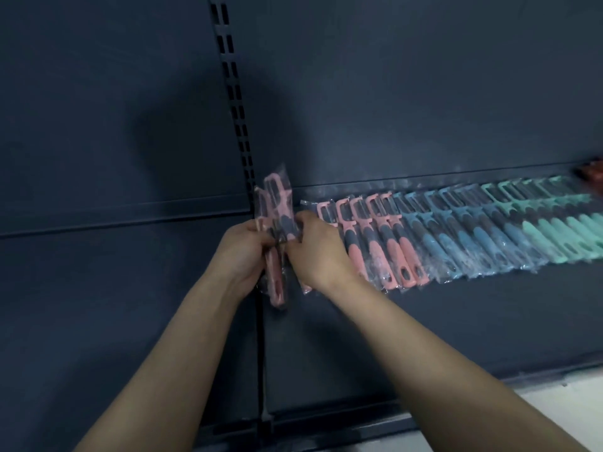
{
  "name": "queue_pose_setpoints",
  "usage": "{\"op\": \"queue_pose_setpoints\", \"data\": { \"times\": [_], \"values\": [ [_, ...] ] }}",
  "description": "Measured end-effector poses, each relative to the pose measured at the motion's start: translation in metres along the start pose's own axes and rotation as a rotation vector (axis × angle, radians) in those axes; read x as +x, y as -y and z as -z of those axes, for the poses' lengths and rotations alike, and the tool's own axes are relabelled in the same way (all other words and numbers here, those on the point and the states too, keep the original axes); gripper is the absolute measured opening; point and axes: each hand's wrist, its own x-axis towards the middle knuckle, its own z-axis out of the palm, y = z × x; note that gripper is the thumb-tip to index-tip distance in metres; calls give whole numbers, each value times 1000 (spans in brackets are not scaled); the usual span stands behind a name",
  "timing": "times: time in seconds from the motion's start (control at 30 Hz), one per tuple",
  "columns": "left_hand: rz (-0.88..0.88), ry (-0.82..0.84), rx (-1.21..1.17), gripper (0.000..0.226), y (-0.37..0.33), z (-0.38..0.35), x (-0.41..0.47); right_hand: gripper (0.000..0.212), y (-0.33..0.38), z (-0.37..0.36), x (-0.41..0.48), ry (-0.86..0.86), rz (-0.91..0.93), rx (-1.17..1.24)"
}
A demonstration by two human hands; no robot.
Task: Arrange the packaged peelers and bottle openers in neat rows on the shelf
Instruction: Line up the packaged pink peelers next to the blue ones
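Note:
My left hand (243,252) grips a small bundle of pink packaged peelers (275,223), held upright above the left end of the dark shelf (424,321). My right hand (318,251) pinches the same bundle from the right, at its grey middle part. On the shelf a slanted, overlapping row runs to the right: pink peelers (381,243), then blue peelers (463,236), then mint-green peelers (554,223). My right hand covers the left end of that row.
A slotted upright post (239,125) divides the dark back panel. A red packaged item (592,172) lies at the far right of the shelf. The neighbouring shelf section (114,288) lies to the left. A pale floor (561,406) shows below the shelf's front edge.

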Motion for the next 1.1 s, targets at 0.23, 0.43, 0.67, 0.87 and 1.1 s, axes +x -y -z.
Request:
{"op": "queue_pose_setpoints", "data": {
  "times": [0.23,0.43,0.67,0.87,1.1],
  "values": [
    [38,-24,19,25,-1,20,7,46,2,-4,-4,-78,-116,11],
    [36,8,-42,23,-1,28,4,32,5,-10,-12,-201,-96,-233],
    [18,-1,-2,19,2,31,-4,31,1,-35,-24,-158,5,-529],
    [0,-33,9,21,6,35,-10,27,-1,-37,-21,-165,0,-556],
    [-5,-64,12,20,12,36,-11,26,-8,-28,-16,-214,6,-589]
  ]
}}
